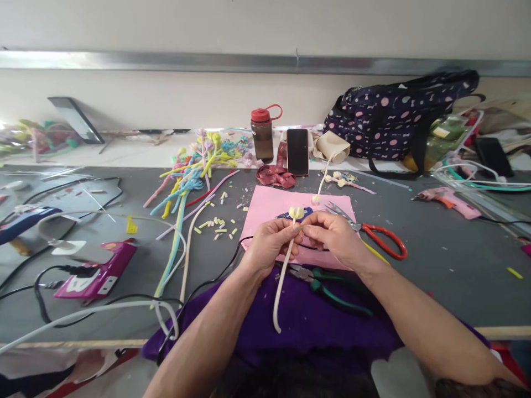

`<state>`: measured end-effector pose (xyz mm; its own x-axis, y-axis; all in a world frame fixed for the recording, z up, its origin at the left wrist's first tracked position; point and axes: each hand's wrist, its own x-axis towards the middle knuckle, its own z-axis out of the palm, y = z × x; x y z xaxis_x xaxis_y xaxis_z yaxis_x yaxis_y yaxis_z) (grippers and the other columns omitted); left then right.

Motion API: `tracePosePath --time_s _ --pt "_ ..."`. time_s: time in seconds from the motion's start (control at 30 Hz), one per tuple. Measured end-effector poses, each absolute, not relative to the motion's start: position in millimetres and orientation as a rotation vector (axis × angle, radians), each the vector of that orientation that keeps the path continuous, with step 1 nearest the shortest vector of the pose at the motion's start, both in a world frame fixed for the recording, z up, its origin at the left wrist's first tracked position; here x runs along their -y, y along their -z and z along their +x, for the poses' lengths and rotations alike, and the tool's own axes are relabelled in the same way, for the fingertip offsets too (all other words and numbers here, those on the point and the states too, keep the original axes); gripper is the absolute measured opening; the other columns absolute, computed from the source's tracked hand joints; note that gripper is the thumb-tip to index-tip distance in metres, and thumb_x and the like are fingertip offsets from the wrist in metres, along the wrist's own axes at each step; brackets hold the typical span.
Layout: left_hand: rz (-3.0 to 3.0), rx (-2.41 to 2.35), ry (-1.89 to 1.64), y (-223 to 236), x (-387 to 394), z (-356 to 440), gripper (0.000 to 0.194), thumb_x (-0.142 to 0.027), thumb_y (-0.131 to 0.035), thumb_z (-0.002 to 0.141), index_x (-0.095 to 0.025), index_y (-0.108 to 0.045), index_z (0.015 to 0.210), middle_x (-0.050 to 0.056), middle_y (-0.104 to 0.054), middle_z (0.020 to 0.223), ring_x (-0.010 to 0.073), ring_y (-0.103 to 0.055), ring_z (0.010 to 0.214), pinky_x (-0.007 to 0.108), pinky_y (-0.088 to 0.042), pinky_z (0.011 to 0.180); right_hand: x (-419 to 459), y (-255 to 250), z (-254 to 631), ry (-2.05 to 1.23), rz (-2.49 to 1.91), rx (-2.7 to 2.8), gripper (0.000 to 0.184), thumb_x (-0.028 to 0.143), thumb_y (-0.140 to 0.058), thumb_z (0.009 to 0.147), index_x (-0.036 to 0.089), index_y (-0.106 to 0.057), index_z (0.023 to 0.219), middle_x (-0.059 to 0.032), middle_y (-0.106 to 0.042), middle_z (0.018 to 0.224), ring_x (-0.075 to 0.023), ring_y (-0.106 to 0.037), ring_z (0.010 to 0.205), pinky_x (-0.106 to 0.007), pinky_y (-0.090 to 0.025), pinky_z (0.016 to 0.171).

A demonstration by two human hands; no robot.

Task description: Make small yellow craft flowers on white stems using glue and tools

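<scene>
Between my hands stands a small cream flower (296,212) on a long, soft cream stem (281,287) that curves down toward me. My left hand (269,243) is closed around the stem just under the flower head. Beside it, the fingers of my right hand (327,235) are pinched together against the upper stem; what lies between the fingertips is hidden. Beneath both hands is a pink sheet (261,207), with a blue object (307,211) partly covered behind the flower. Green-handled pliers (323,287) rest on the purple cloth (257,331) below my hands.
Red-handled scissors (385,240) lie right of the sheet, with a pink glue gun (450,202) beyond. Cut bits (215,223) and colourful fuzzy stems (186,179) are scattered left. A magenta power strip (99,271) trails cables. Behind stand a bottle (262,138) and a phone (297,152).
</scene>
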<state>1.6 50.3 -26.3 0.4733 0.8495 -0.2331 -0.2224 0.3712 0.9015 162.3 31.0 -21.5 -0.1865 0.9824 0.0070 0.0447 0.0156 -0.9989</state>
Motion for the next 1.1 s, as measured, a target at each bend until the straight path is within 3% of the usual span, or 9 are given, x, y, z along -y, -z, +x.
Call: tracePosePath --time_s 0.3,0.53,1.1 --pt "0.972 -0.764 -0.739 24.5 -51.5 -4.1 0.024 -0.034 -0.069 0.071 -0.013 -0.058 0.071 -0.002 -0.059 0.059 0.0053 -0.049 0.037 0.016 -0.039 0.035 -40.6 30.4 170.0 -1.761 -0.903 1.123 0.016 0.027 -0.067 0.073 0.013 -0.063 0.079 0.0011 -0.059 0.058 -0.0066 -0.048 0.045 -0.016 -0.034 0.039" --pt "1.001 -0.727 -0.739 20.7 -47.6 -3.9 0.025 -0.034 -0.069 0.072 -0.013 -0.056 0.067 -0.002 -0.057 0.057 0.005 -0.048 0.036 0.016 -0.037 0.035 -39.9 28.6 171.5 -1.838 -0.847 1.093 0.018 0.028 -0.069 0.073 0.013 -0.061 0.069 0.0028 -0.055 0.05 -0.0047 -0.043 0.038 -0.015 -0.03 0.035" --pt "0.952 -0.711 -0.754 16.0 -42.8 -3.1 0.023 -0.03 -0.072 0.069 -0.013 -0.057 0.07 -0.002 -0.059 0.055 0.0053 -0.048 0.033 0.015 -0.034 0.032 -37.5 28.3 167.6 -1.899 -0.67 1.019 0.017 0.027 -0.069 0.073 0.013 -0.062 0.071 0.0025 -0.056 0.054 -0.0054 -0.047 0.041 -0.016 -0.036 0.038"
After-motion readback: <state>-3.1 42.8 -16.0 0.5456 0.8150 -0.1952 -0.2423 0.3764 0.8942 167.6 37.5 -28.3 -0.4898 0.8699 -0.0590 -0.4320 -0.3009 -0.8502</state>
